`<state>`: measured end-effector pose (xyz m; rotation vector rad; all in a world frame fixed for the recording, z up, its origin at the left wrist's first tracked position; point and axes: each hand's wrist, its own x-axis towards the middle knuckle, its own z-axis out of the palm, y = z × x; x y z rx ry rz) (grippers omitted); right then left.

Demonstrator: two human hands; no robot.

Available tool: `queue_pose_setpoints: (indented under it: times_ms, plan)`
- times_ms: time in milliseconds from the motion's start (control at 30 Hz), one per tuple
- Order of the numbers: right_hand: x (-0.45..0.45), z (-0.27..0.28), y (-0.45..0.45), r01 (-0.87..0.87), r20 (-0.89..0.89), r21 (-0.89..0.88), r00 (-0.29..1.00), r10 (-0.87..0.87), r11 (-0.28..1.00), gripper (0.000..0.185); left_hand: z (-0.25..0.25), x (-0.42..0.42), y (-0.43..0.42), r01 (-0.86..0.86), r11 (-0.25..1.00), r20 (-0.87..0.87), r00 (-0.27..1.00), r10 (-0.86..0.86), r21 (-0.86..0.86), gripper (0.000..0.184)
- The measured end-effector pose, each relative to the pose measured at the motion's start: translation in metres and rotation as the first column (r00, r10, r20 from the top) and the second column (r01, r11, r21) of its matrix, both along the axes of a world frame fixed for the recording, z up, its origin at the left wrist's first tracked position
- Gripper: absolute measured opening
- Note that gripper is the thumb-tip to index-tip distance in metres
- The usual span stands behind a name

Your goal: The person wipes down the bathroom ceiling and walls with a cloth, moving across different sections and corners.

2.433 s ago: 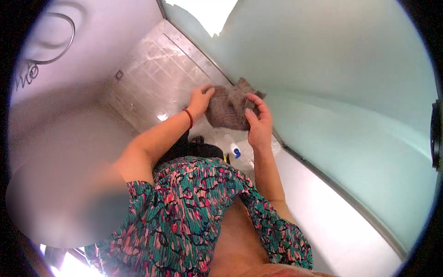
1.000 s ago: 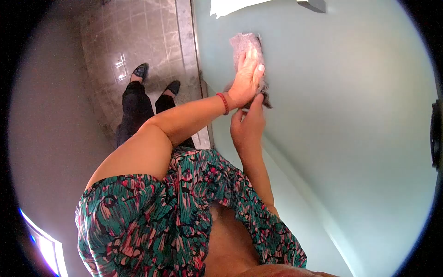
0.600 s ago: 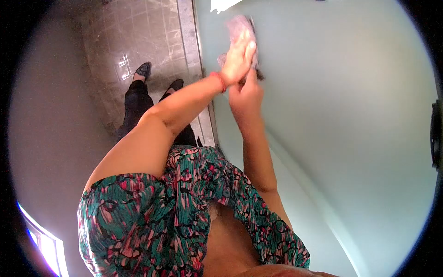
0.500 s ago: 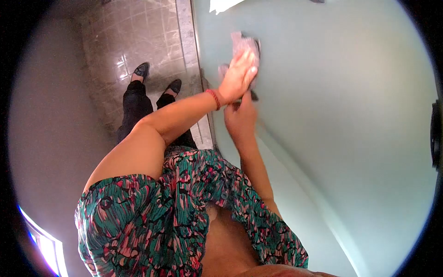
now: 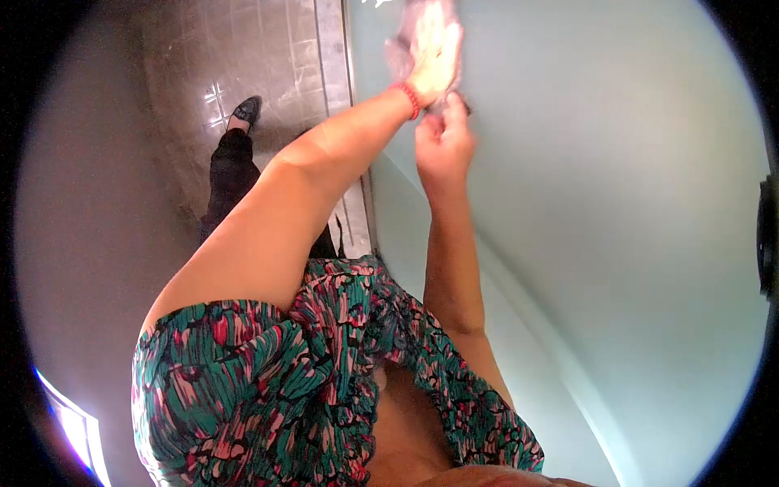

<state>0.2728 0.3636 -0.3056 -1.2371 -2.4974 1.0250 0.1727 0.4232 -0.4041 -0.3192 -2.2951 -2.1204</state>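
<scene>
My left hand [image 5: 436,63], with a red beaded bracelet [image 5: 408,98] at its wrist, lies flat with fingers stretched out over a thin pinkish cloth [image 5: 398,58] near the top of the view. Part of the cloth shows beside and past the fingers. Just below, my right hand [image 5: 446,152] is closed, thumb and forefinger around a small dark object [image 5: 465,106]. Most of that object is hidden, so its kind does not show. Both hands are close together over a smooth pale green surface [image 5: 600,170].
A pale curved line [image 5: 560,349] crosses the green surface. Its edge [image 5: 350,65] borders a shiny tiled floor [image 5: 178,73], where a dark shoe [image 5: 247,109] shows. A white thing [image 5: 376,2] is cut off at the top. A dark object [image 5: 767,235] stands at the right edge.
Both hands, with the cloth and the dark object, have moved up and slightly right, farther from my body. One shoe is now hidden behind my left arm.
</scene>
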Motion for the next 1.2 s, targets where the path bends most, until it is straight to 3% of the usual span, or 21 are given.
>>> queue_pose_setpoints:
  times_ms: [33, 100, 133, 167, 233, 300, 367, 433, 533, 633, 700, 733, 800, 833, 900, 967, 1000, 1100, 1133, 1167, 1200]
  plan:
    - [0.012, -0.008, -0.006, -0.01, 0.003, 0.0, 1.0, 0.01, 1.0, 0.054, -0.027, 0.019, -0.015, 0.338, 0.92, 0.293, 0.875, -0.385, 0.199, 0.062]
    - [0.033, -0.017, -0.024, -0.021, 0.226, -0.147, 0.973, 0.055, 0.989, 0.051, -0.112, 0.083, -0.029, 0.358, 0.933, 0.201, 0.913, -0.355, 0.02, 0.067]
    - [0.044, -0.019, -0.031, -0.031, 0.227, -0.154, 0.972, 0.066, 0.988, 0.051, -0.145, 0.127, -0.033, 0.353, 0.935, 0.498, 0.807, -0.317, 0.023, 0.067]
    - [0.054, -0.018, -0.039, -0.008, 0.301, -0.171, 0.952, 0.06, 0.985, 0.049, -0.155, 0.158, -0.039, 0.347, 0.937, 0.745, 0.619, -0.249, 0.025, 0.068]
    - [0.068, -0.011, -0.047, 0.014, 0.38, -0.196, 0.923, 0.063, 0.981, 0.048, -0.135, 0.179, -0.061, 0.408, 0.907, 0.775, 0.538, -0.331, 0.104, 0.069]
    - [0.08, -0.001, -0.049, -0.057, 0.405, -0.04, 0.912, 0.069, 0.998, 0.044, -0.094, 0.174, -0.071, 0.407, 0.897, 0.773, 0.509, -0.379, 0.172, 0.07]
    - [0.075, 0.01, -0.048, -0.04, 0.356, 0.009, 0.934, 0.034, 0.999, 0.033, -0.033, 0.145, -0.076, 0.378, 0.9, 0.72, 0.56, -0.41, 0.219, 0.071]
    - [0.061, 0.026, -0.043, -0.078, 0.17, 0.251, 0.985, 0.035, 0.965, 0.029, 0.013, 0.112, -0.073, 0.361, 0.901, 0.66, 0.62, -0.425, 0.241, 0.072]
    - [0.049, 0.035, -0.039, -0.017, 0.147, 0.212, 0.989, -0.015, 0.977, 0.027, 0.025, 0.09, -0.063, 0.413, 0.874, 0.567, 0.668, -0.482, 0.256, 0.072]
    - [0.051, 0.022, -0.045, 0.014, 0.196, 0.144, 0.98, -0.042, 0.989, 0.025, -0.008, 0.101, -0.073, 0.398, 0.862, 0.527, 0.683, -0.506, 0.313, 0.071]
    - [0.056, 0.013, -0.055, -0.136, 0.253, 0.192, 0.964, 0.085, 0.972, 0.025, -0.023, 0.108, -0.092, 0.437, 0.813, 0.733, 0.389, -0.558, 0.386, 0.074]
    - [0.059, 0.013, -0.055, -0.082, 0.329, 0.001, 0.941, 0.077, 0.997, 0.028, -0.023, 0.113, -0.099, 0.462, 0.795, 0.727, 0.374, -0.576, 0.392, 0.072]
    - [0.068, 0.01, -0.053, -0.113, 0.296, 0.085, 0.952, 0.083, 0.99, 0.025, -0.022, 0.125, -0.102, 0.493, 0.773, 0.715, 0.36, -0.599, 0.4, 0.072]
    - [0.072, 0.011, -0.054, -0.137, 0.266, 0.164, 0.96, 0.09, 0.977, 0.022, -0.016, 0.138, -0.103, 0.411, 0.801, 0.756, 0.316, -0.573, 0.436, 0.072]
    - [0.071, 0.029, -0.051, -0.073, 0.27, 0.087, 0.962, 0.047, 0.994, 0.021, 0.01, 0.131, -0.107, 0.322, 0.828, 0.797, 0.262, -0.544, 0.459, 0.072]
    - [0.089, 0.025, -0.049, -0.006, 0.249, 0.004, 0.968, 0.005, 1.0, 0.02, 0.006, 0.142, -0.108, 0.37, 0.785, 0.688, 0.384, -0.616, 0.497, 0.067]
    - [0.095, 0.024, -0.048, -0.038, 0.18, -0.02, 0.983, 0.041, 0.999, 0.02, 0.008, 0.142, -0.107, 0.373, 0.784, 0.689, 0.379, -0.618, 0.497, 0.067]
    - [0.092, 0.026, -0.049, -0.067, 0.1, -0.017, 0.993, 0.068, 0.998, 0.021, 0.015, 0.126, -0.109, 0.099, 0.864, 0.855, 0.128, -0.503, 0.493, 0.038]
    - [0.088, 0.027, -0.048, -0.067, 0.089, 0.002, 0.994, 0.067, 0.998, 0.022, 0.017, 0.125, -0.103, 0.058, 0.86, 0.821, 0.272, -0.502, 0.506, 0.027]
    - [0.084, 0.029, -0.045, -0.066, 0.094, 0.0, 0.993, 0.065, 0.998, 0.022, 0.02, 0.122, -0.096, 0.057, 0.861, 0.823, 0.267, -0.501, 0.506, 0.027]
    - [0.081, 0.028, -0.043, -0.038, 0.084, 0.01, 0.996, 0.037, 0.999, 0.023, 0.017, 0.12, -0.09, 0.145, 0.905, 0.797, 0.434, -0.421, 0.399, 0.027]
